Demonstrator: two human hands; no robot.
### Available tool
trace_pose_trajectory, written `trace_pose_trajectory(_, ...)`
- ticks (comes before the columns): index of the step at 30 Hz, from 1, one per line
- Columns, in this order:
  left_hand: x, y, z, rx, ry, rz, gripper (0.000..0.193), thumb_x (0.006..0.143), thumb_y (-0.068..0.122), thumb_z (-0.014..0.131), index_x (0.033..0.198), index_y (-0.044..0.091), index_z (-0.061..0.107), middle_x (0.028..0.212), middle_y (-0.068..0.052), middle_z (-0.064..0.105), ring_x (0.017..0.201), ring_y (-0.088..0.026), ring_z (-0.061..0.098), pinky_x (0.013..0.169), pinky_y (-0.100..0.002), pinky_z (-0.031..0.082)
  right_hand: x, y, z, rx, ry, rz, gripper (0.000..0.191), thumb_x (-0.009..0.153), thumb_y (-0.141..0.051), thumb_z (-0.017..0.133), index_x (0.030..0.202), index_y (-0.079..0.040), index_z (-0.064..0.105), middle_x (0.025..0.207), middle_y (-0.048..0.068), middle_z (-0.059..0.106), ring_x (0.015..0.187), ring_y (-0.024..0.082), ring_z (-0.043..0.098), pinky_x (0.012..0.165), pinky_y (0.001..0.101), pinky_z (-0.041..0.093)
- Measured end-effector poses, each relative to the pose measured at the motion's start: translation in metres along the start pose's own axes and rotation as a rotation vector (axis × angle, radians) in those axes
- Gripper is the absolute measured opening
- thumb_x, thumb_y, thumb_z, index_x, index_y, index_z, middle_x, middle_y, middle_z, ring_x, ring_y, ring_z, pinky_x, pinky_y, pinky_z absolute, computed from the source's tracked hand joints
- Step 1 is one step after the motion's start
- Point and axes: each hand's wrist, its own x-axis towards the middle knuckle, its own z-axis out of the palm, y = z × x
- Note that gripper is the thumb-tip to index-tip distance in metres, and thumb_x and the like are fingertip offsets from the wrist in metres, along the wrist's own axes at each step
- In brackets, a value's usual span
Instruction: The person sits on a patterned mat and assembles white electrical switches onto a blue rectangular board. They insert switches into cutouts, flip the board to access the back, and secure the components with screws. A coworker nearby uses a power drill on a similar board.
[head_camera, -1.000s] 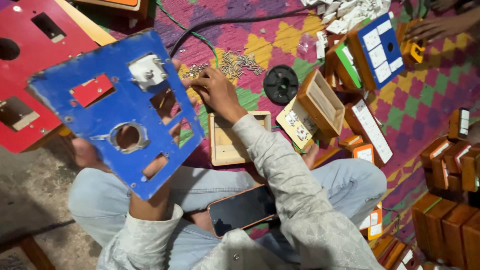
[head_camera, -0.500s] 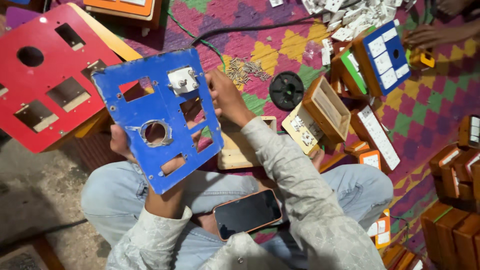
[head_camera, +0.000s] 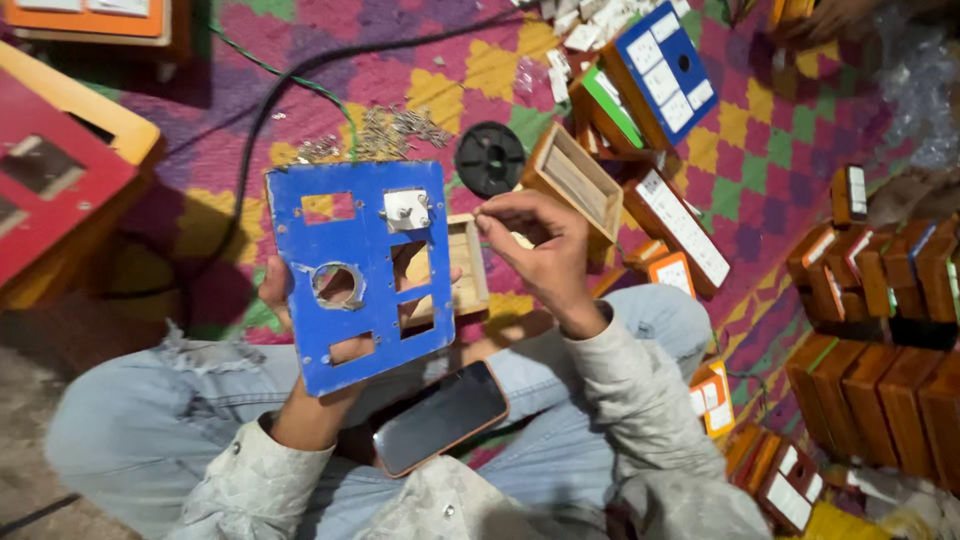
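Head view: left hand fingers grasp the blue panel from behind, long axis upright; right hand fingers pinch a small screw beside it.

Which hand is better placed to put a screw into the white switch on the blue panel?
Right: the right hand is free beside the switch, apparently pinching something small; the left hand holds the panel.

floor workshop, patterned rug, stacked wooden switch boxes, scattered screws

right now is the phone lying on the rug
No, the phone rests on the person's lap, just below the blue panel.
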Motion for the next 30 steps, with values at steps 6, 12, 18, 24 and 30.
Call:
trace_pose_trajectory(6,0.001,-0.028,-0.004,-0.074,-0.031,-0.075,0.101,0.096,0.075,0.055,0.158,-0.004,0.036,0.150,-0.028,0.044,0.131,-0.044,0.049,0.115,-0.060,0.041,-0.011,0.001,-0.007,-0.113,-0.014,-0.041,0.016,0.094,0.002,0.076,0.111,0.002,0.075,0.109,0.007,0.074,0.095,0.011,0.071,0.083,0.0235,0.059)
trace_pose_trajectory(12,0.000,-0.029,-0.005,0.023,0.104,-0.081,0.104,0.087,0.072,0.058,0.162,0.005,0.035,0.157,-0.028,0.045,0.139,-0.048,0.050,0.116,-0.068,0.039,-0.011,0.000,-0.007,-0.265,-0.050,-0.236,0.020,0.090,0.000,0.081,0.109,-0.004,0.075,0.104,0.009,0.073,0.095,0.018,0.072,0.085,0.0281,0.057)
trace_pose_trajectory(18,-0.011,-0.020,-0.040,-0.047,0.097,0.056,0.088,0.099,0.064,0.062,0.151,-0.002,0.039,0.146,-0.028,0.055,0.129,-0.042,0.059,0.110,-0.058,0.050,-0.011,0.000,-0.002,-0.280,-0.026,-0.234,0.022,0.087,0.001,0.082,0.107,-0.005,0.076,0.103,0.009,0.071,0.095,0.019,0.071,0.083,0.0300,0.056)
trace_pose_trajectory(24,-0.012,-0.016,-0.059,-0.012,0.063,0.036,0.085,0.097,0.057,0.067,0.151,-0.004,0.044,0.138,-0.029,0.061,0.116,-0.041,0.067,0.098,-0.056,0.057,-0.014,0.003,0.001,-0.371,0.011,-0.310,0.022,0.086,0.002,0.083,0.105,-0.004,0.076,0.102,0.009,0.070,0.092,0.019,0.071,0.080,0.0292,0.057)
trace_pose_trajectory(30,-0.009,-0.024,-0.039,0.048,0.129,0.039,0.088,0.094,0.056,0.067,0.153,-0.004,0.042,0.140,-0.028,0.060,0.117,-0.041,0.066,0.099,-0.054,0.057,-0.016,0.011,-0.001,-0.354,0.043,-0.315,0.021,0.084,0.002,0.084,0.103,-0.004,0.075,0.098,0.008,0.068,0.088,0.019,0.070,0.077,0.0290,0.058)
